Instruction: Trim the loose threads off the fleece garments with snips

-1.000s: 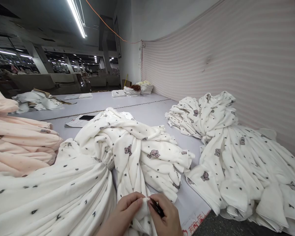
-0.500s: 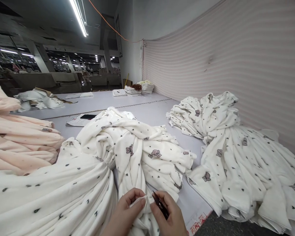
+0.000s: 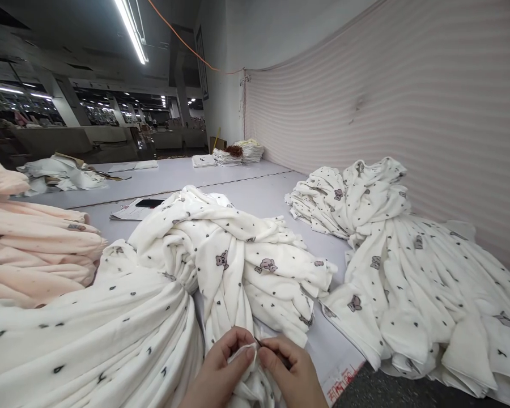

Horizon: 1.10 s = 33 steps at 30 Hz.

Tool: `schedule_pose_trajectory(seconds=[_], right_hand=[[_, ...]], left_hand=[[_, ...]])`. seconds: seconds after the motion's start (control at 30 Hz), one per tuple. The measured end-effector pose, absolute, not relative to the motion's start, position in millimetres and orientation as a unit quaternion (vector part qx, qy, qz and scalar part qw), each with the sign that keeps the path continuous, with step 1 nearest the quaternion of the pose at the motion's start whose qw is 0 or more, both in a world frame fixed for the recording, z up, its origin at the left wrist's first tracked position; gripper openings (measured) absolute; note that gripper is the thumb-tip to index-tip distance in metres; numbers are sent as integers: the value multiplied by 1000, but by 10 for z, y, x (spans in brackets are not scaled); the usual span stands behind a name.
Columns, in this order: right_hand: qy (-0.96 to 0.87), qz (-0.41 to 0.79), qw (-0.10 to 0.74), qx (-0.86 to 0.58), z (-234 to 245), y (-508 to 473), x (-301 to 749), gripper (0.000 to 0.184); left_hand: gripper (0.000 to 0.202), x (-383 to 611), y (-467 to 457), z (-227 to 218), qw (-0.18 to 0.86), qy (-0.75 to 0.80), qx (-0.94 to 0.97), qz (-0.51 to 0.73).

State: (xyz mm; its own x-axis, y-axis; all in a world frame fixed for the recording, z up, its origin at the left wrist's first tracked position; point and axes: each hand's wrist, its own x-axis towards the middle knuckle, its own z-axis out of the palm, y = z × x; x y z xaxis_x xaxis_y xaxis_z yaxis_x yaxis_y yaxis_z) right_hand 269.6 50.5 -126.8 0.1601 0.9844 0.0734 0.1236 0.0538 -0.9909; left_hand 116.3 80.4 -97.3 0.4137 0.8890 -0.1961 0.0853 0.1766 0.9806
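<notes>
My left hand (image 3: 226, 362) is closed, pinching an edge of a white printed garment (image 3: 225, 272) between thumb and fingers. Close beside it, my right hand (image 3: 289, 367) is wrapped round small dark thread snips (image 3: 258, 342). Only their thin tip and a bit of the body show; the rest is hidden in the palm. The tip points at the fabric held by the left hand. Grey bear figures and small dark marks cover the bunched white cloth, which spreads away to the left and ahead of both hands.
Another heap of the same white garments (image 3: 382, 243) hangs over the table edge at right. Peach garments (image 3: 42, 249) are piled at left. A dark phone (image 3: 149, 203) lies on papers. Folded stacks (image 3: 250, 151) stand farther back, near a striped curtain (image 3: 365, 113).
My right hand has turned inward, so the snips that showed across its fingers are now mostly hidden, their tip near the left fingertips. The left hand keeps its pinch.
</notes>
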Motion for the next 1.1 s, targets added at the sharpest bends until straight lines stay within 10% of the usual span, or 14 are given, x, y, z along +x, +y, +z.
schedule_pose_trajectory(seconds=[0.23, 0.4, 0.57, 0.9, 1.1], right_hand=[[-490, 326, 477, -652, -1654, 415, 3001, 33], [-616, 208, 358, -670, -1779, 395, 3065, 15], [-642, 224, 397, -617, -1703, 437, 2974, 43], [-449, 425, 534, -577, -1586, 742, 3143, 30], [-415, 504, 538, -533, -1419, 642, 2951, 21]], left_hand=[[22, 826, 981, -823, 307, 541, 687, 377], [28, 714, 1136, -712, 333, 572, 592, 460], [32, 680, 1175, -695, 416, 568, 532, 471], [8, 906, 930, -719, 374, 529, 751, 128], [37, 1365, 765, -913, 316, 537, 774, 113]])
